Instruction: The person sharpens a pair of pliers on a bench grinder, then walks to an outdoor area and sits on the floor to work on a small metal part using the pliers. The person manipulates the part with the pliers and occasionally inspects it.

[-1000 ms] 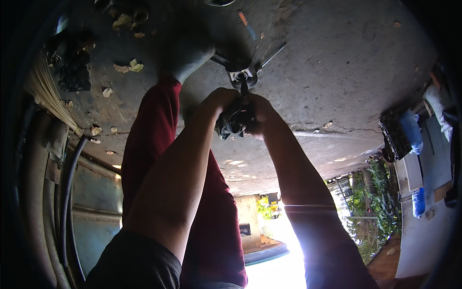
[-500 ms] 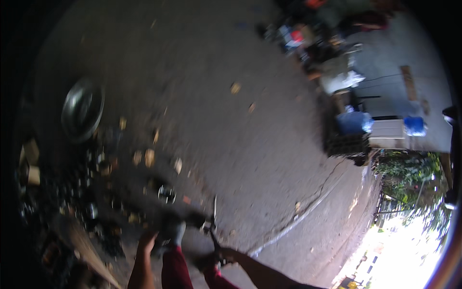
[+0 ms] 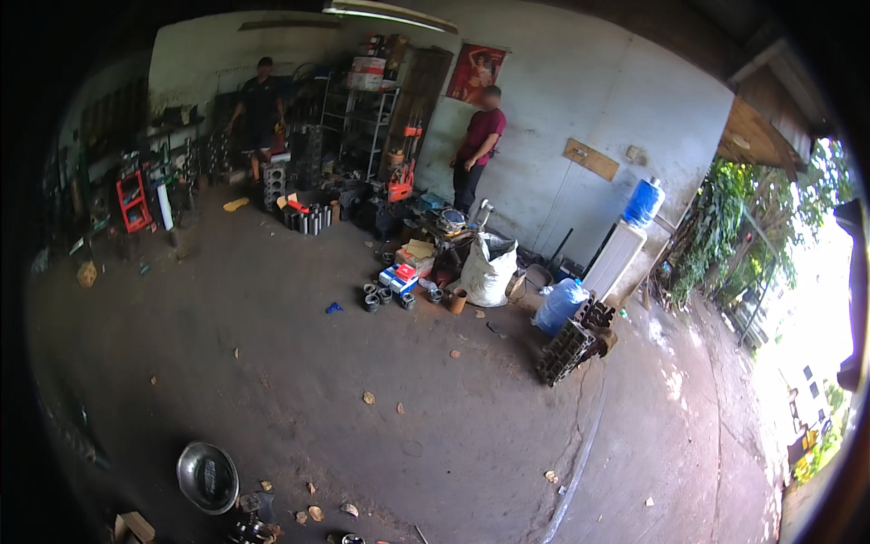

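Neither my left hand nor my right hand shows. At the lower edge, nearest to where I am, a round shiny metal basin [image 3: 207, 478] sits tilted-looking on the dark floor. Beside it lie dark metal parts [image 3: 252, 529], cut off by the picture's edge. A ring-shaped metal part [image 3: 352, 539] is partly visible further right, and past it the end of a thin rod [image 3: 420, 535]. Dry leaves [image 3: 315, 513] are scattered between them.
A person in dark clothes [image 3: 260, 109] and another in a maroon shirt [image 3: 480, 140] stand by the far wall. Engine blocks [image 3: 566, 352], a white sack [image 3: 489, 270], a water dispenser [image 3: 616, 258], boxes [image 3: 399, 277] and a metal shelf [image 3: 372, 118] line that side.
My view has swung up from the near floor to the far wall. Both hands, my legs and the dark-handled metal tool by my right hand have left the picture.
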`<move>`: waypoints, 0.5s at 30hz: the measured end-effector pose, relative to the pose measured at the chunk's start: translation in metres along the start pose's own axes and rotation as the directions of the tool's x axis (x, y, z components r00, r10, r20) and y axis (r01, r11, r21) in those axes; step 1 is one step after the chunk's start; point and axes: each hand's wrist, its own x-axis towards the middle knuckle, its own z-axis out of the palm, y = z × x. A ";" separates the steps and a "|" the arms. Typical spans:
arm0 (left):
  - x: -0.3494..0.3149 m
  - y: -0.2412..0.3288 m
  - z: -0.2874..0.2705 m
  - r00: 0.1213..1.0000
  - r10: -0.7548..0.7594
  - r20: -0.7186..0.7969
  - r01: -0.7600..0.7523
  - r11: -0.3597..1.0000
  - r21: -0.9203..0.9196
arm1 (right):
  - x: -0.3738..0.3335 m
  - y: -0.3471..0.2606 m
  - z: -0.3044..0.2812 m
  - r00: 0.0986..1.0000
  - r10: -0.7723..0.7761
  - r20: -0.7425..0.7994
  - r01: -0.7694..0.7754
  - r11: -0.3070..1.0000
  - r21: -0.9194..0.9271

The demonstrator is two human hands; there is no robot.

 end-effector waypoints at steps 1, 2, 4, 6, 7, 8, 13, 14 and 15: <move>-0.009 0.007 0.007 1.000 -0.006 0.024 0.007 1.000 -0.020 | -0.012 0.001 0.004 0.999 -0.022 -0.032 0.025 0.994 0.108; -0.017 0.012 0.015 0.999 -0.013 0.051 0.015 0.999 -0.042 | -0.024 0.000 0.007 0.998 -0.040 -0.045 0.049 0.977 0.207; -0.032 0.021 0.029 0.995 -0.025 0.097 0.031 0.997 -0.065 | -0.049 -0.010 0.018 0.995 -0.088 -0.037 0.096 0.903 0.419; -0.045 0.033 0.046 0.990 -0.041 0.136 0.039 0.999 0.012 | -0.076 -0.025 0.033 0.984 -0.175 -0.003 0.138 0.766 0.628; -0.054 0.041 0.056 0.987 -0.069 0.148 0.054 0.993 0.105 | -0.088 -0.035 0.041 0.972 -0.233 0.015 0.153 0.685 0.713; -0.063 0.051 0.066 0.984 -0.047 0.171 0.023 0.990 0.142 | -0.100 -0.045 0.049 0.960 -0.280 0.015 0.168 0.618 0.768; -0.132 0.114 0.125 0.889 0.368 0.274 -0.416 0.897 0.147 | -0.132 -0.087 0.079 0.976 -0.213 0.034 0.056 0.403 0.913; -0.151 0.123 0.137 0.841 0.454 0.294 -0.506 0.853 0.130 | -0.133 -0.091 0.084 0.963 -0.260 0.062 0.039 0.367 0.929; -0.170 0.131 0.149 0.785 0.537 0.309 -0.590 0.800 0.109 | -0.134 -0.093 0.088 0.960 -0.279 0.011 0.081 0.315 0.946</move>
